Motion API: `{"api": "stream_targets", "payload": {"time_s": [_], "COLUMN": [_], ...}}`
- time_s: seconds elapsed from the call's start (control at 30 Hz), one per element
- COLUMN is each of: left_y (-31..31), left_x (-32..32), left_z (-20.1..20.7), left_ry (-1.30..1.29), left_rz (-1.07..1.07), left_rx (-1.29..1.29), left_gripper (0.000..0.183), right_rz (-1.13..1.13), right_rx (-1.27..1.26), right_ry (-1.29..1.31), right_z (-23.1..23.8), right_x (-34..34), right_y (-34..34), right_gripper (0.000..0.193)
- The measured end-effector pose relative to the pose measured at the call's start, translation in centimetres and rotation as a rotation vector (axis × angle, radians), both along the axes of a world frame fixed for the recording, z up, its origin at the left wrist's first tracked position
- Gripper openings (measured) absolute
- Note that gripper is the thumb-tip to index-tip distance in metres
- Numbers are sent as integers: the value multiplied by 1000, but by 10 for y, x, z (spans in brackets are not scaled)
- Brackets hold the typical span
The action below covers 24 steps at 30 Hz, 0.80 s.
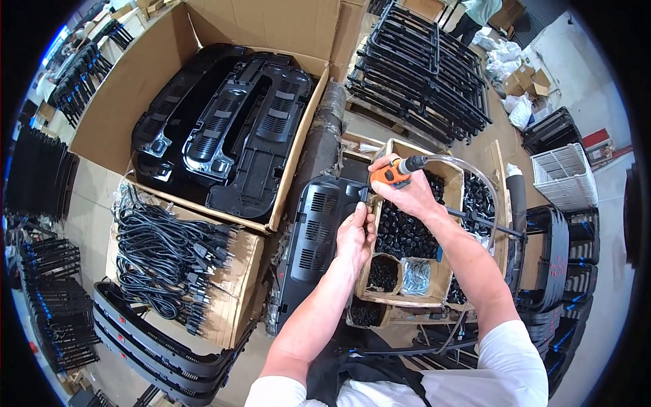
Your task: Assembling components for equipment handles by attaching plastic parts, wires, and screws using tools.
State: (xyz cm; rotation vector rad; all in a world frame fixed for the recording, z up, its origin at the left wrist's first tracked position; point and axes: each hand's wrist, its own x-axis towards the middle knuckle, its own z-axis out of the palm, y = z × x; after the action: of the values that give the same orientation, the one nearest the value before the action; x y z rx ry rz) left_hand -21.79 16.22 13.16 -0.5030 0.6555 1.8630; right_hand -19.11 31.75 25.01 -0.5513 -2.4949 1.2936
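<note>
My right hand (407,195) is wrapped round an orange air screwdriver (388,175) with a grey end, which points left. A clear hose (483,171) runs from its back end and curves down to the right. Below and left of it, my left hand (355,235) is closed, thumb and fingers pinched at the right edge of a long black plastic housing (314,227) with vent slots. What the fingers pinch is hidden. The housing lies along the worn, wrapped edge of the bench. The screwdriver's tip is hard to make out.
Right of my hands, a wooden tray (380,296) holds black knobs (400,234), black small parts (383,273) and silver screws (416,277). At left stand a carton (169,81) of black housings and a bundle of power cords (169,251). Black frames (420,74) are stacked behind.
</note>
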Motion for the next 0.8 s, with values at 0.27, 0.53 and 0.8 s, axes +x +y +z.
{"api": "stream_targets", "payload": {"time_s": [0.27, 0.53, 0.8], "left_y": [17, 24, 23], "left_x": [-17, -42, -44], "left_z": [-5, 2, 17], "left_ry": [-101, -316, -173], "left_rz": [66, 203, 188], "left_rx": [9, 290, 112], "left_gripper": [28, 24, 25], "right_rz": [-66, -31, 0], "right_rx": [-282, -325, -339], "right_ry": [83, 75, 182], "right_z": [21, 54, 31], "right_x": [5, 3, -14], "right_y": [-9, -23, -19], "right_gripper": [50, 47, 49]}}
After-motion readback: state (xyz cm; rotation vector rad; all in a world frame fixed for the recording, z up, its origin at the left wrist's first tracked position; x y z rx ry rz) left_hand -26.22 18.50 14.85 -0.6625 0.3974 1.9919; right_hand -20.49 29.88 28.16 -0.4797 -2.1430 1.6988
